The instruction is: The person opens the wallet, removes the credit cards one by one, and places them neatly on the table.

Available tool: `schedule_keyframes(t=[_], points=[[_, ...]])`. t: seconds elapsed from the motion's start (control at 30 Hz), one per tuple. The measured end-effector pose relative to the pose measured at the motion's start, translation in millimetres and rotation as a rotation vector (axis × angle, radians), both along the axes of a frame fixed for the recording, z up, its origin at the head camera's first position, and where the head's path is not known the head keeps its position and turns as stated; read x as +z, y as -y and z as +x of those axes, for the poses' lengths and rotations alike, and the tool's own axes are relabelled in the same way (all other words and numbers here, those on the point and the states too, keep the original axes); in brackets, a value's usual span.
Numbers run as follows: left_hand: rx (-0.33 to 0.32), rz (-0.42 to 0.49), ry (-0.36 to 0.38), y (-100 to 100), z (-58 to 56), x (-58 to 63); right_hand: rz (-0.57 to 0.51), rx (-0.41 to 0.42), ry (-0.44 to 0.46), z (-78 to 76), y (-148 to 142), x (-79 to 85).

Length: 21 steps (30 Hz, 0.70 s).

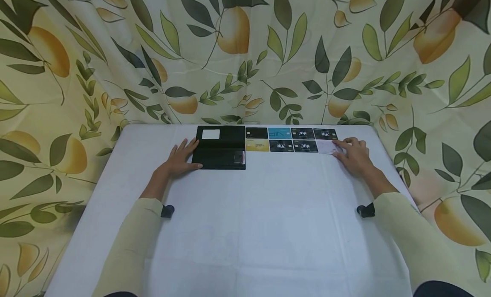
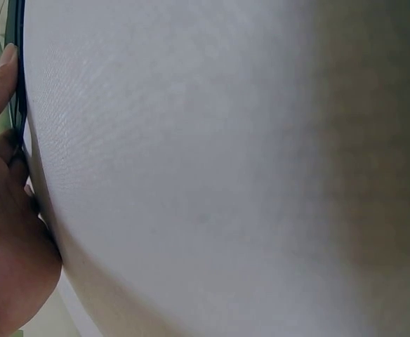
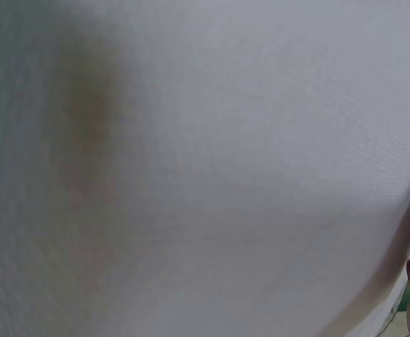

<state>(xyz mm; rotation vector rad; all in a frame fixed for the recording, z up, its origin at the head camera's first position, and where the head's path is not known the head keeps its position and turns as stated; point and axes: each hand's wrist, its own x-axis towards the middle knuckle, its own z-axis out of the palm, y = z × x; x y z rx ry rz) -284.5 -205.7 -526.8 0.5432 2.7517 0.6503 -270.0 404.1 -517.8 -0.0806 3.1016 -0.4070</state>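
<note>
A black bifold wallet (image 1: pixel 218 148) lies unfolded flat, with a white card (image 1: pixel 211 134) in its upper half and a small card (image 1: pixel 239 157) at the lower right. My left hand (image 1: pixel 179 157), fingers spread, rests against the wallet's left edge, the thumb at its lower corner. Touching the wallet's right side are two rows of bank-style cards: black, blue (image 1: pixel 279 133), yellow (image 1: pixel 257 145) and, at the lower right end, pale lilac (image 1: pixel 326 147). Index fingertip and thumb of my right hand (image 1: pixel 353 155) touch the lilac card's right end. Both wrist views show mostly tabletop.
The white-covered table (image 1: pixel 291 220) has its far edge just behind the wallet and cards. A leaf-and-fruit patterned curtain (image 1: pixel 245 75) hangs behind the table and at both sides. Dark wrist straps (image 1: pixel 167 211) sit at the sleeve cuffs.
</note>
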Motion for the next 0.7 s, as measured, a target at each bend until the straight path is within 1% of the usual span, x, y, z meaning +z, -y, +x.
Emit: schedule_keyframes(t=[0.23,0.47,0.7], points=[[0.016,-0.014,-0.001,-0.8,0.0,1.5,-0.005,0.006,-0.018,-0.8,-1.9,-3.1],[0.013,-0.02,0.007,-0.8,-0.8,-0.2,-0.021,-0.002,-0.069,-0.8,-2.3,-7.8],[0.022,-0.014,0.013,0.4,-3.5,-3.3,0.011,-0.03,-0.063,0.0,0.8,-7.6]])
